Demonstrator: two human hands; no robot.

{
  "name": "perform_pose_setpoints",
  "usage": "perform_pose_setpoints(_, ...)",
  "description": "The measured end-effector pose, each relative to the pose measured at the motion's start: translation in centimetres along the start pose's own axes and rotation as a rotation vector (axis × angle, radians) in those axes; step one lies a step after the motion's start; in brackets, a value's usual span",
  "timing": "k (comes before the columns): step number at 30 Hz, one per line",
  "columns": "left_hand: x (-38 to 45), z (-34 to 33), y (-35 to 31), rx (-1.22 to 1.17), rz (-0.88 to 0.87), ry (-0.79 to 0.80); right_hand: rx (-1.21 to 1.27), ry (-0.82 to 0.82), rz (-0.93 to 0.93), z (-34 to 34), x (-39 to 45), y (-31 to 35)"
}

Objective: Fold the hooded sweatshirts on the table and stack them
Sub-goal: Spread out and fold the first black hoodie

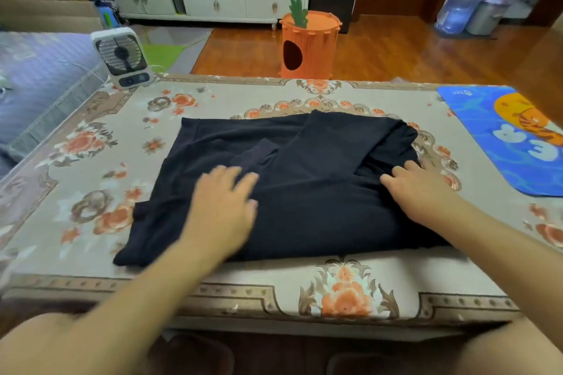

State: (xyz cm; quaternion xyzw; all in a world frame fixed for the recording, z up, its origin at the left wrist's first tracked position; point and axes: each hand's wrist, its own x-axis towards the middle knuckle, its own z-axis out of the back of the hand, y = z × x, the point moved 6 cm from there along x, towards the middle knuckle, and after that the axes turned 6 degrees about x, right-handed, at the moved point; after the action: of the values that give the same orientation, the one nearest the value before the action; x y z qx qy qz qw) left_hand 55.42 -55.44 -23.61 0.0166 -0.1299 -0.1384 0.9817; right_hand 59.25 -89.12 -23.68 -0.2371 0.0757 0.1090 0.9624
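**Sweatshirt partly folded, both hands flat on it**

Head view: we see one black hooded sweatshirt (304, 186) lying mid-desk on the floral cloth of the desk (213, 97), bulk gathered into a rough rectangle. A sleeve is folded across the top, its ribbed cuff (259, 155) pointing toward centre. Near-left corner of the garment trails loose toward the desk's front edge. Right side looks bunched, with an extra layer folded over.

Left hand (225, 201) rests palm-down on the left-centre of the sweatshirt, fingers straight and spread, just below the cuff, nothing gripped. It's motion-blurred, so we can't read finer finger detail.

Right hand (420, 189) lies on the right edge of the sweatshirt, fingers extended and pressing on the fabric fold; relaxed, not clenched, no pinch that we can make out.

Elsewhere on the desk: small white fan (122, 56) at the far-left corner, blue cartoon mat (499, 137) at the far right, both well apart from the sweatshirt. Orange carrot-shaped bin (307, 46) stands on the wooden floor beyond the desk.
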Motion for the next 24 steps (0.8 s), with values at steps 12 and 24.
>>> perform_pose_setpoints(12,-0.9,-6.5,-9.6,-0.039,-0.042,0.351,0.315,-0.313,0.244,-2.0,-7.1,4.5)
perform_pose_setpoints(24,-0.9,-6.0,-9.6,-0.047,-0.016,0.365,0.609,-0.223,-0.044,-1.4,-4.1,4.2)
